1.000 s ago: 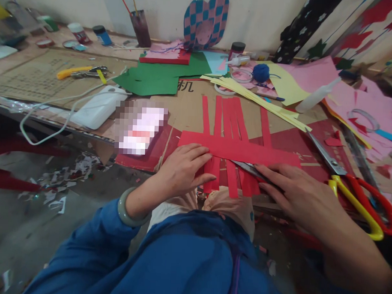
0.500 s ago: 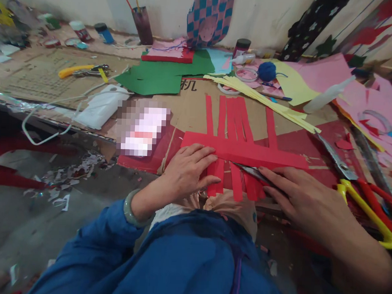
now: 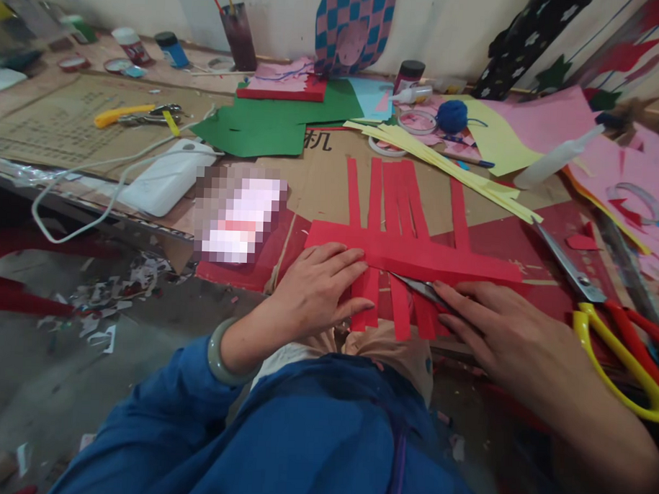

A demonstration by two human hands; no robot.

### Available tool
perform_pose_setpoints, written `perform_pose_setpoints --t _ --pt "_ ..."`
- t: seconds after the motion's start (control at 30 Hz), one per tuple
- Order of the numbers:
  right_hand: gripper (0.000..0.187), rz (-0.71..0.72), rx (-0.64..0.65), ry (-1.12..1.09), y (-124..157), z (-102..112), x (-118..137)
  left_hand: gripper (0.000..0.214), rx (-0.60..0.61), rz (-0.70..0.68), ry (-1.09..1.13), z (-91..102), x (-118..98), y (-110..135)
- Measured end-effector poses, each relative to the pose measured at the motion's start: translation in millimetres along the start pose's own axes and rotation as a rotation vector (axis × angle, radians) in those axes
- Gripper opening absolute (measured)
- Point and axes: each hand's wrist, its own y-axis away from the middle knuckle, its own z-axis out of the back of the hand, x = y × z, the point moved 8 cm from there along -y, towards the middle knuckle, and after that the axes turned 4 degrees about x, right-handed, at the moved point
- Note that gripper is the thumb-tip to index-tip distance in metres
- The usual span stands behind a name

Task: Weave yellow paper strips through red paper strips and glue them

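Note:
My left hand (image 3: 322,286) lies flat with fingers stretched out, pressing on the left end of a wide red paper strip (image 3: 431,258). That strip lies across several narrow red paper strips (image 3: 393,188), which stick out behind it and hang past the table's near edge. My right hand (image 3: 513,336) is closed on a narrow, pointed metal blade (image 3: 417,285); its handle is hidden in the hand. The blade's tip points left and lies along the near edge of the wide strip. Scissors (image 3: 602,336) with yellow and red handles lie to the right of my right hand.
A phone (image 3: 244,219) and a white power bank (image 3: 170,176) with a cable lie at the left. Behind are yellow-handled pliers (image 3: 131,116), green paper (image 3: 269,126), yellow paper strips (image 3: 435,164), a blue yarn ball (image 3: 451,116) and a white glue bottle (image 3: 560,155).
The view has shifted slightly. Both hands, the blade and the red strips keep nearly the same places relative to each other.

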Motion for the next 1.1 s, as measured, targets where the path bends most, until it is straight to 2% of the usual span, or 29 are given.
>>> perform_pose_setpoints --t 0.43,0.63,1.1 --pt "0.038 0.046 0.011 0.009 -6 -1 3 0.056 0.015 0.0 -0.008 -0.5 0 0" --pt "0.032 0.021 0.006 -0.029 -9 0 3 0.056 0.003 0.012 -0.009 -0.8 1 0" --pt "0.036 0.025 -0.014 -0.012 -14 1 8 0.056 0.01 0.0 0.0 1.6 -1 -1"
